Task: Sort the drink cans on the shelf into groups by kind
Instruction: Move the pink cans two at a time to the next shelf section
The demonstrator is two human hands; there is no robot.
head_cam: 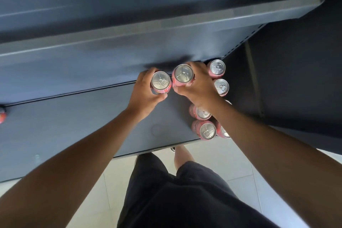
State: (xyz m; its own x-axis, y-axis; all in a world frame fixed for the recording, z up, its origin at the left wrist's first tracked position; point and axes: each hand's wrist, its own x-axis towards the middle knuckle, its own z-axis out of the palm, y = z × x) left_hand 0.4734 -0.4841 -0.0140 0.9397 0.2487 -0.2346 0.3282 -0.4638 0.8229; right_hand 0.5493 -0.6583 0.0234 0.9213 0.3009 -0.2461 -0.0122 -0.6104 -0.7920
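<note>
Gripping one pink can apiece, the left hand [146, 92] wrapped its can [160, 82] and the right hand [200, 84] clamped another [183, 76]. Best set both upright against the pink cluster [207, 131] at four o'clock on the shelf [74, 126], touching.

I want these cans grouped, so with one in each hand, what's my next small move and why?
Probably set the right hand's can down beside the pink cluster at the shelf's right end: it looks the same pink kind.
</note>
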